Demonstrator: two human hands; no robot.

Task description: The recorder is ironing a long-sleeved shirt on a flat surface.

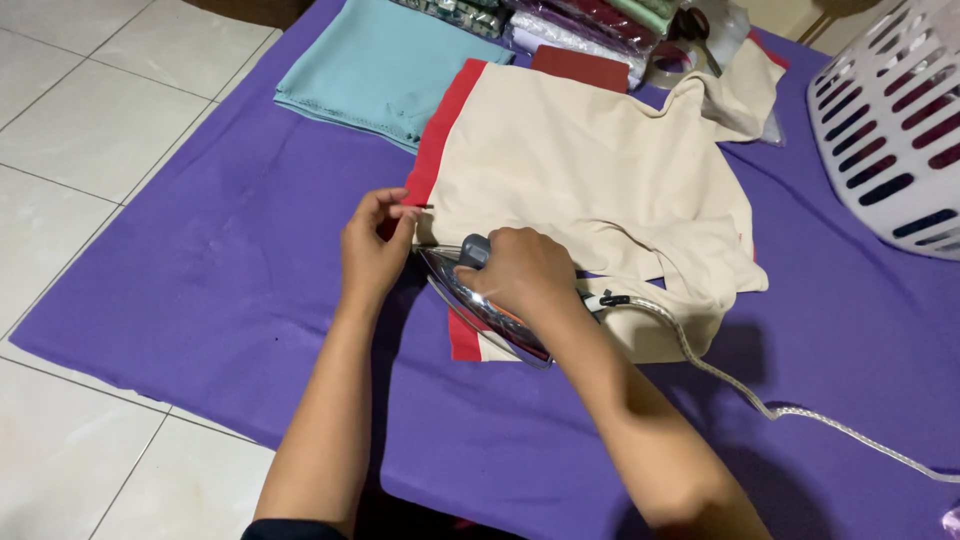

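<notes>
A cream garment [590,170] with a red hem band [440,140] lies spread on a purple cloth [230,270] on the floor. My right hand [525,272] grips the handle of a clothes iron [480,305], which is tilted on its side on the garment's near edge. My left hand [375,245] pinches the red hem corner just left of the iron's tip. A white braided cord [760,400] runs from the iron's back end to the right.
A folded light-blue cloth [375,65] lies at the back left. Stacked folded fabrics [590,25] and a roll of clear tape [672,62] sit at the back. A white slotted laundry basket [895,110] stands at the right. White floor tiles [70,150] surround the cloth.
</notes>
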